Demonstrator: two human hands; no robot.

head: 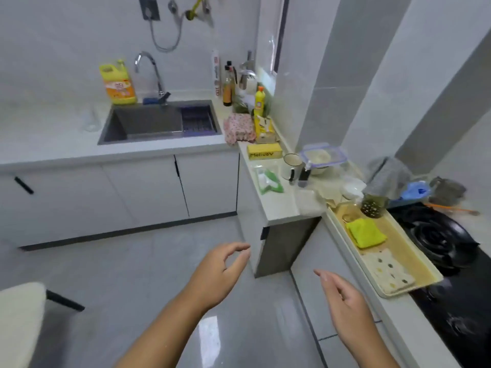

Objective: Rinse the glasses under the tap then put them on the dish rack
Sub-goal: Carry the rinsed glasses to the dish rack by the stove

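Two glasses stand at the near end of a beige tray [414,258] on the right counter: a clear one [350,212] and a green patterned one [373,204]. Another clear glass [91,119] stands on the counter left of the sink [148,123]. The tap [151,71] curves over the sink's back edge, and a dark dish rack [198,119] sits in the sink's right end. My left hand [225,266] hovers over the floor with fingers loosely curled, holding nothing. My right hand [342,296] is stretched toward the tray, fingers relaxed and empty.
A yellow detergent jug [118,85] stands behind the sink. Bottles, a mug [291,166], a lidded food box [322,156] and bags crowd the right counter. A yellow cloth [365,232] and a spotted sponge [389,272] lie on the tray. A black gas hob [446,243] is at right.
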